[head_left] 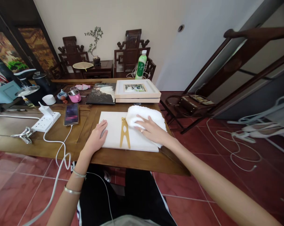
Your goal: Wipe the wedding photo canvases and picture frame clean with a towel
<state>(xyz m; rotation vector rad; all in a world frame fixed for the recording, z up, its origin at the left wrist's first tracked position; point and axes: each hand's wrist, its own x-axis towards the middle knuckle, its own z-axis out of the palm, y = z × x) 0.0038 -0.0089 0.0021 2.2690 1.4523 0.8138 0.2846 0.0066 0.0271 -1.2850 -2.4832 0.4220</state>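
Observation:
A white rectangular board (111,133) lies flat on the wooden table. On its middle is a flat gold-coloured letter A shape (125,138) with a diamond-like hole. My left hand (98,135) rests flat on the board's left edge, fingers stretched and thumb apart. A greyish patch shows between thumb and fingers, but I cannot tell what it is. Over the board's right part lies a fluffy white towel (153,114), bunched toward the gold A. My right hand (151,128) grips the towel from above, its fingers bent into the fabric.
Behind the board are stacked wooden picture frames (153,92), a dark panel (95,97) and a green bottle (140,66). To the left are a pink cup (74,96), a phone (71,114), a power strip (49,122) and trailing cables. A wooden chair (203,78) stands right.

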